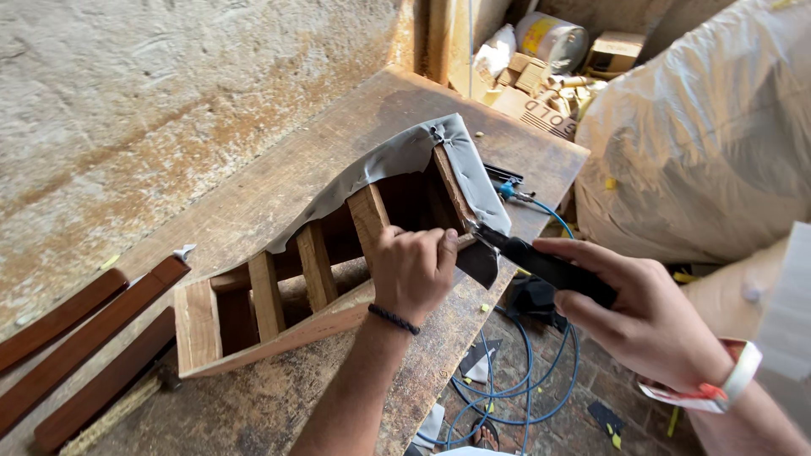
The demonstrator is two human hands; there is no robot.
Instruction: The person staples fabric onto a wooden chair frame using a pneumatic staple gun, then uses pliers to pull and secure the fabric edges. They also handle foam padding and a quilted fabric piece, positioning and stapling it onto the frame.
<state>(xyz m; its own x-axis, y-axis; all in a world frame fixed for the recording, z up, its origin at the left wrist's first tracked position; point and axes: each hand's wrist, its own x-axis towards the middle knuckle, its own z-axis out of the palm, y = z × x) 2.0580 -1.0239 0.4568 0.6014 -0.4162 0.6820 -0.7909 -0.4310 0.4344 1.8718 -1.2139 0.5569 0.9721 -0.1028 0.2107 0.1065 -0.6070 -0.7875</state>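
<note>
Planks: dark wooden slats [80, 338] lying far left of my grip, on the workbench [279, 186], not touched.
Frame: wedge-shaped wooden frame [279, 295] on its side on the bench, open ribs facing me; looks laid that way so the edge is reachable.
Fabric: grey fabric [422, 152] draped over the frame's top and down its right end, running right up to my left fingers.
Left hand: my left hand [412, 272] is closed tight over the frame's corner rail, fingers curled, pinning fabric edge to wood; I judge it's holding the cloth taut.
Tool: black staple gun [541, 263], nose just right of my left fingertips, touching the fabric edge at the corner.
Right hand: my right hand [642, 312] wrapped round the gun's handle, firm full grip, thumb on top.
Hose: blue hose [524, 380] coiled on the floor below the grip, trailing off the bench edge.
Bag: big pale plastic-wrapped bundle [701, 127] far right, well apart.
</note>
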